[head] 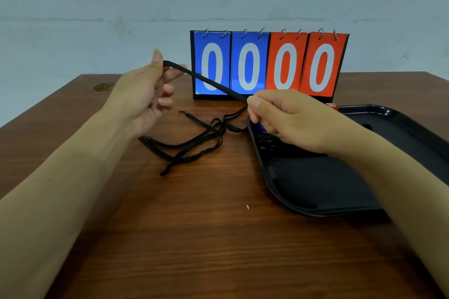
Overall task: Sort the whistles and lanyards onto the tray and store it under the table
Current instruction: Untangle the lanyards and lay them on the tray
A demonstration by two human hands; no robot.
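Note:
A black lanyard is stretched taut between my two hands above the table. My left hand pinches its far end between thumb and forefinger, raised at the left. My right hand pinches the strap lower down, over the left rim of the black tray. More black lanyards lie tangled on the wood between my hands. Something blue, perhaps a whistle, peeks out under my right hand inside the tray; a red-orange item shows at the tray's far rim.
A flip scoreboard reading 0000, two blue and two orange cards, stands at the back of the brown wooden table. A pale wall rises behind. The tray overhangs toward the table's right side.

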